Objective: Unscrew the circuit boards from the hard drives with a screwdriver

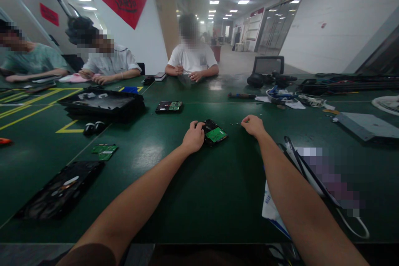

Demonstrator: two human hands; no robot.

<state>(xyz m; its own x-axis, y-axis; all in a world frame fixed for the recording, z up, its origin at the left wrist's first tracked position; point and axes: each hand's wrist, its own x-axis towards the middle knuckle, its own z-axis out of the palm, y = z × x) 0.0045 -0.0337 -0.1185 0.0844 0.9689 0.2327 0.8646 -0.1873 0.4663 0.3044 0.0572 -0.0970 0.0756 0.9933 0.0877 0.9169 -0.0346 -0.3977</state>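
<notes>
The green bench (174, 174) spreads under everything, with a black tray (106, 104) on its far left side and a grey metal box (370, 124) toward the right edge. Next in size is an open black casing (62, 191) lying at the near left, well apart from the work. The hands come next: the left hand (193, 138) has its fingers curled over the left edge of a hard drive (215, 134), holding it flat on the bench; the right hand (253, 126) is apart from the drive, its fingertips drawn narrow just above the surface, and whether anything is pinched between them cannot be told. The drive lies between the two hands, at the middle of the bench, its green circuit board facing up. Smallest are a few tiny bits (232, 124) between the drive and the right fingertips, perhaps screws. To work well here, the left hand should probably bear only on the drive's rim, keeping pressure off the board, while the right uses fingertips alone, low and slow, since such tiny pieces could easily roll or be flicked away; keeping them in one tight cluster would help.
</notes>
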